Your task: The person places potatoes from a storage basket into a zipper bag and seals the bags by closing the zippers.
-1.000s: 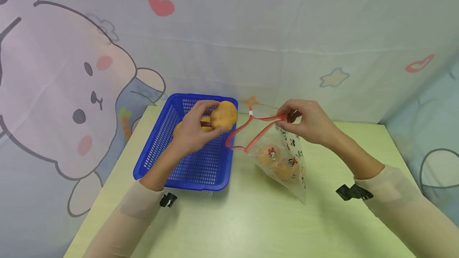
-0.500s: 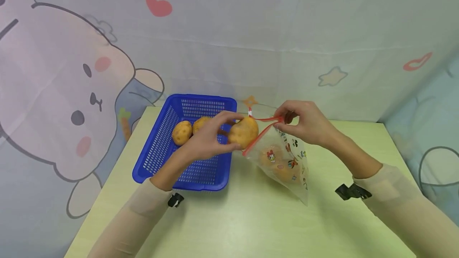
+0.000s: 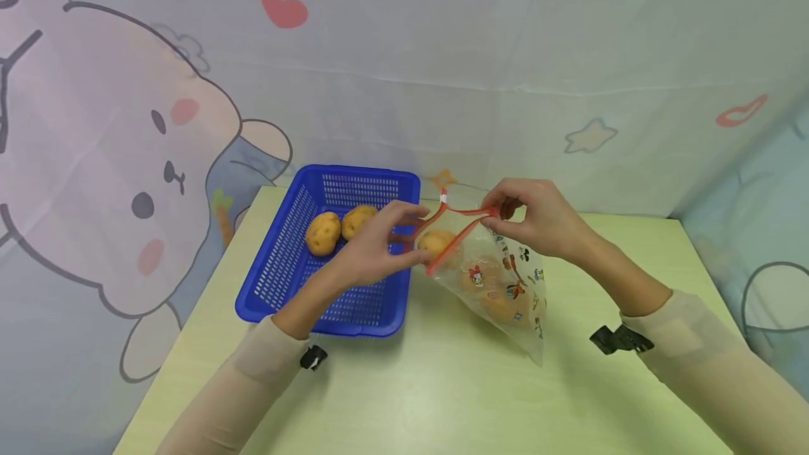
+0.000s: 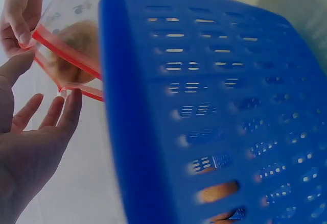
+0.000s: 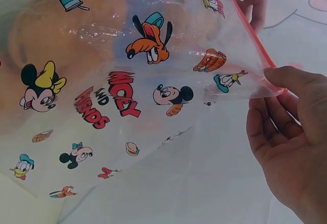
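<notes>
A pale green table (image 3: 404,385) carries a blue basket (image 3: 278,265) at far left. The right hand (image 3: 537,220) pinches the zip bag (image 3: 505,286) rim open. The left hand (image 3: 373,248), fingers relaxed, rests at the mouth, touching a potato (image 3: 436,241) just inside.

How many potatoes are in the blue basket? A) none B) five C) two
C: two potatoes lie side by side in the basket; another sits in the mouth of the bag by the left hand.
</notes>
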{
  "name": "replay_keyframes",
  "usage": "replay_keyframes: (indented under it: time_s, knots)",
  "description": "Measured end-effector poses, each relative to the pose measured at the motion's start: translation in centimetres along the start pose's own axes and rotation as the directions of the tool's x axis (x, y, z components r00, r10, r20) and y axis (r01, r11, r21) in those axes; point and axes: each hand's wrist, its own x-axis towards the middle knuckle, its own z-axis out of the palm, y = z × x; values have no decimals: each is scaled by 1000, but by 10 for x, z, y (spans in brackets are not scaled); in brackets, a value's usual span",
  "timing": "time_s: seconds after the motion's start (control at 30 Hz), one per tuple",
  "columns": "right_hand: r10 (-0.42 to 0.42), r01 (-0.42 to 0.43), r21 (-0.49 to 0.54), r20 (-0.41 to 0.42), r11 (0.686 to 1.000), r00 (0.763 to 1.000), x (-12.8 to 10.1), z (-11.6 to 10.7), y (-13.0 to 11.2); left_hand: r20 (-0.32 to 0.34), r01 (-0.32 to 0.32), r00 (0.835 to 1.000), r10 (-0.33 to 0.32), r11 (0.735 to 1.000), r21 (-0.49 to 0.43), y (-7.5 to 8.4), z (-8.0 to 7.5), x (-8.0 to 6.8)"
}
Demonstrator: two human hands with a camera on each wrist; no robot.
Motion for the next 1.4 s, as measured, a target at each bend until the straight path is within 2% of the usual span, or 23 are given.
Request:
replay_keyframes:
  time_s: [0.07,0.2,0.3,0.43,0.57,0.67,0.73,0.9,1.1,1.23,1.4]
  knots:
    - [-4,4,0,2,1000,1000,0,0,0,-11,19,1000,-19,1000,17,-2,-2,-1]
    - [-5,5,2,3,1000,1000,0,1,1,-72,65,996,-56,990,128,-7,-15,-6]
    - [-4,4,-2,2,1000,1000,-1,1,1,-126,131,987,-102,959,252,-13,-30,-10]
    - [-2,2,0,2,1000,1000,-1,0,2,-190,211,970,-152,916,342,-26,-50,-18]
    - [3,-4,8,4,1000,1000,-1,2,2,-276,256,947,-162,900,352,-43,-64,-26]
    - [11,-11,11,6,1000,1000,-2,2,2,-340,296,923,-178,895,335,-57,-71,-31]
    - [15,-15,9,7,1000,1000,-2,2,2,-359,323,912,-201,889,324,-64,-74,-33]
    - [16,-16,2,1,1000,1000,-4,2,1,-341,397,894,-289,865,307,-83,-80,-39]
    - [14,-14,7,-4,1000,1000,-6,0,2,-351,496,852,-388,814,304,-103,-82,-44]
    - [19,-19,6,-5,1000,1000,-8,-1,2,-319,525,843,-432,791,315,-108,-80,-44]
    - [19,-19,14,-6,1000,1000,-10,-2,3,-289,563,823,-488,764,314,-110,-78,-42]
